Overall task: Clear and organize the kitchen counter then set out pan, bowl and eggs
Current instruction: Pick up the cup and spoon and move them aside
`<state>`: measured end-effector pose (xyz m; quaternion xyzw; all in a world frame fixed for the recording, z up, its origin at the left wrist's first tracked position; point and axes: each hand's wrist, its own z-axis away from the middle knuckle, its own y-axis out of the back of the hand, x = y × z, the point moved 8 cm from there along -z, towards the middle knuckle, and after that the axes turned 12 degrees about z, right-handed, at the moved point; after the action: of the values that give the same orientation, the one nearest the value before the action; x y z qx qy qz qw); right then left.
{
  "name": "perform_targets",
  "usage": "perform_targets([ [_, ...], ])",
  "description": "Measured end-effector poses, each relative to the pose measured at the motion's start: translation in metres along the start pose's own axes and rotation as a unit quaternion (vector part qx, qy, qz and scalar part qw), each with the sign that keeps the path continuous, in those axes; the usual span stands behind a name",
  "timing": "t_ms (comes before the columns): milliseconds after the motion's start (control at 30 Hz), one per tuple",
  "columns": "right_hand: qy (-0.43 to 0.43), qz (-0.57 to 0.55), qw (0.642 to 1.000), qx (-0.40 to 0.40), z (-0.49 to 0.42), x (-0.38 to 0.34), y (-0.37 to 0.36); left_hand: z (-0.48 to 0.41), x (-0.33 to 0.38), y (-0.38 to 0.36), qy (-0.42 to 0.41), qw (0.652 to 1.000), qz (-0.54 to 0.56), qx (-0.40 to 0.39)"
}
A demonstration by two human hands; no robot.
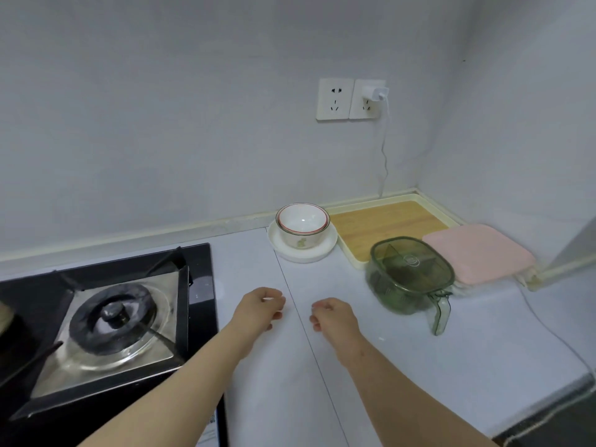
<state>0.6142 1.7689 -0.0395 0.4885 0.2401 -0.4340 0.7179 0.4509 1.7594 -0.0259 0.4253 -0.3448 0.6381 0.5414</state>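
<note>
Both hands are over the white counter (290, 398), close together. The left hand (258, 309) and the right hand (335, 317) have loose, bent fingers and hold nothing. The bowl (301, 227) sits on a white plate (303, 257) by the wall, behind the hands. A green box (409, 269) stands on the right. The stove (122, 317) is on the left.

Bowl (302, 225), beyond left hand (258, 307) fingers: white, thin red rim, small yellow-green print on side. Plate (325, 248) under it: plain white. Tray (387, 221), further R: cream rim, light wood-grain base. R of right hand (335, 317) fingers: container (411, 272) see-through green, box (477, 253) pale pink. L of left fingers: stove (201, 279) black w/ silver plate. Counter (290, 398): pale grey-white.
</note>
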Motion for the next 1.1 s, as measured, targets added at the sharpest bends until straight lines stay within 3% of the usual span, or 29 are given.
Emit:
perform_targets([
  [400, 0.044, -0.017, 0.995, -0.093, 0.112, 0.014, -0.036, 0.131, -0.048, 0.032, -0.018, 0.995, 0.049, 0.083],
  [600, 0.096, 0.002, 0.977, -0.189, 0.187, 0.010, -0.098, 0.219, -0.089, 0.093, -0.027, 0.976, 0.093, 0.197],
  [900, 0.167, 0.073, 0.922, -0.341, 0.314, -0.014, -0.237, 0.352, -0.135, 0.233, -0.059, 0.902, 0.188, 0.383],
  [1100, 0.222, 0.121, 0.860, -0.444, 0.432, -0.033, -0.359, 0.460, -0.184, 0.345, -0.069, 0.836, 0.243, 0.487],
])
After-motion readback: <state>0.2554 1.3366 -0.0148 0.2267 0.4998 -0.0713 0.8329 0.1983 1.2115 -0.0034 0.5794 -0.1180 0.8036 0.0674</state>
